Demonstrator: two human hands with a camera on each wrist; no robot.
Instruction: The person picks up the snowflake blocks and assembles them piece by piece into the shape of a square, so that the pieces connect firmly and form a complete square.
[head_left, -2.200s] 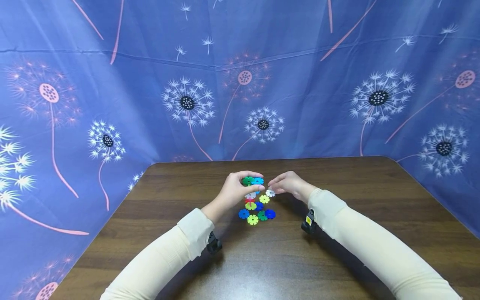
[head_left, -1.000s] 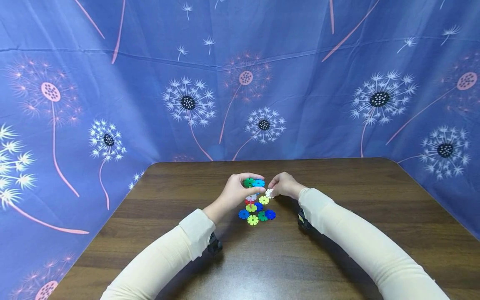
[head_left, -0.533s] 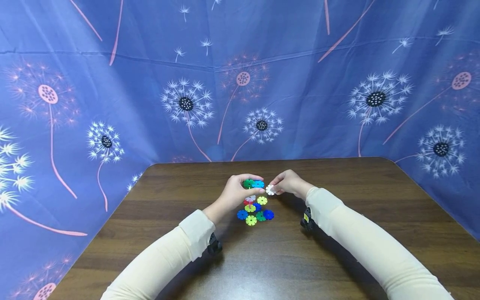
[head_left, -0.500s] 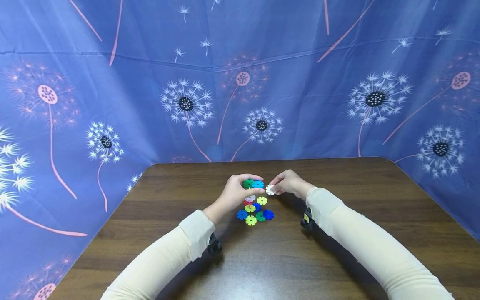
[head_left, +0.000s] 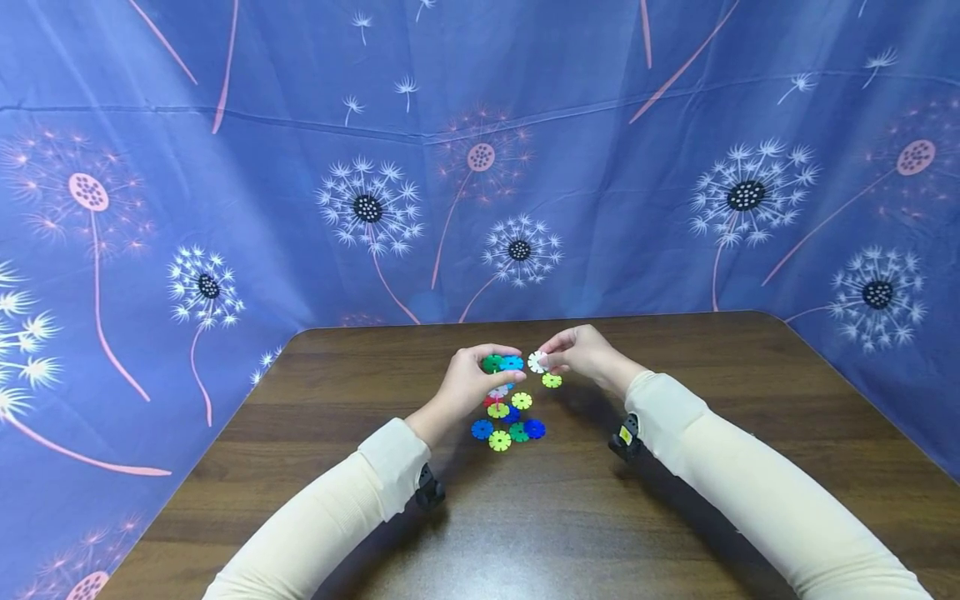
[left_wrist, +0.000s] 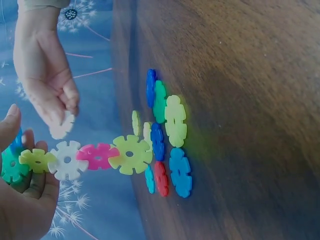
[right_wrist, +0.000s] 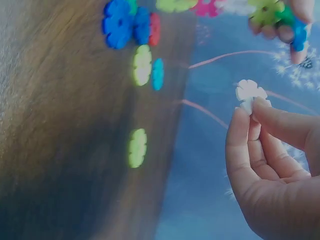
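Note:
My left hand (head_left: pixel 467 385) grips the upper end of an upright chain of notched snowflake discs, at its green disc (left_wrist: pixel 12 166) and blue disc (head_left: pixel 512 363). Below these, the left wrist view shows a yellow disc (left_wrist: pixel 37 160), a white disc (left_wrist: pixel 67 160), a pink disc (left_wrist: pixel 96 157) and a larger-looking yellow-green disc (left_wrist: pixel 131 155) linked in line. Just right of the chain top, my right hand (head_left: pixel 588 354) pinches a loose white snowflake disc (right_wrist: pixel 251 91) between thumb and index finger. That disc is held in the air, apart from the chain.
Around the chain's foot on the brown wooden table (head_left: pixel 517 525) lie several discs, among them a dark blue disc (head_left: pixel 535 429), a yellow disc (head_left: pixel 499 441) and a red disc (left_wrist: pixel 161 178). Another yellow disc (head_left: pixel 552 380) lies below my right hand. A patterned blue cloth (head_left: pixel 615 208) hangs behind.
My right hand has raised the white disc from lower beside the chain and moved slightly up and away, uncovering a yellow disc on the table. My left hand keeps its grip with little movement.

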